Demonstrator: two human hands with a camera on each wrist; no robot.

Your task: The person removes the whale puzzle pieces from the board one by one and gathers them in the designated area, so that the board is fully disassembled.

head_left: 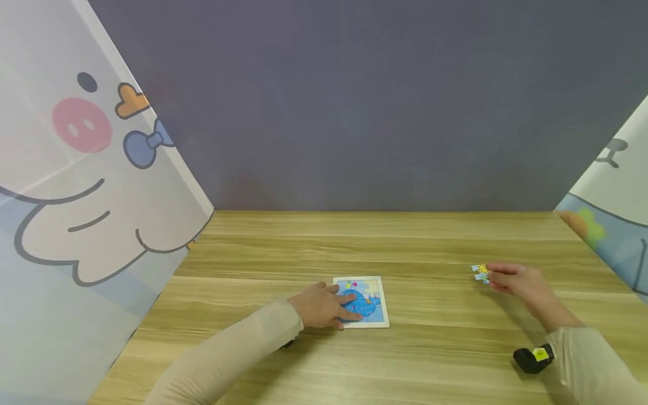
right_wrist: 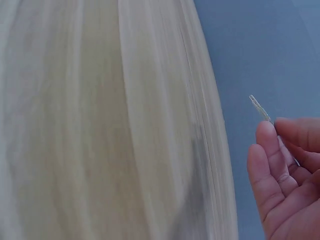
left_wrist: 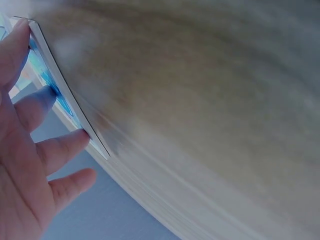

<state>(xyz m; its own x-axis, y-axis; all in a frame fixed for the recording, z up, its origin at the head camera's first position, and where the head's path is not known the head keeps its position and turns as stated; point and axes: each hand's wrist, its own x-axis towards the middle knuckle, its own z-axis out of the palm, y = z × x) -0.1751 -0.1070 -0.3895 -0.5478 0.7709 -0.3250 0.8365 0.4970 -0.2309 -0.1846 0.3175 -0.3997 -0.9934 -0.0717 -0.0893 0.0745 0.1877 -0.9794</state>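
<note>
A small jigsaw puzzle [head_left: 373, 316] with a white border and a blue whale picture lies flat near the middle of the table. Across its left part rests my left hand [head_left: 320, 305], fingers spread, covering some of the picture. The left wrist view shows the fingertips of that hand [left_wrist: 25, 155] touching the puzzle's face [left_wrist: 61, 102]. Off to the right, above the tabletop, my right hand [head_left: 523, 287] pinches light blue and yellow jigsaw pieces [head_left: 481, 273] between thumb and fingers. Seen edge-on in the right wrist view, the pieces [right_wrist: 260, 107] look thin; their exact number is unclear.
The wood-grain table [head_left: 430, 365] ends at a grey wall [head_left: 385, 112] at the back. Cartoon-printed white panels stand at the left [head_left: 126, 214] and right [head_left: 617, 185]. A black wrist device [head_left: 531, 360] shows by the right sleeve.
</note>
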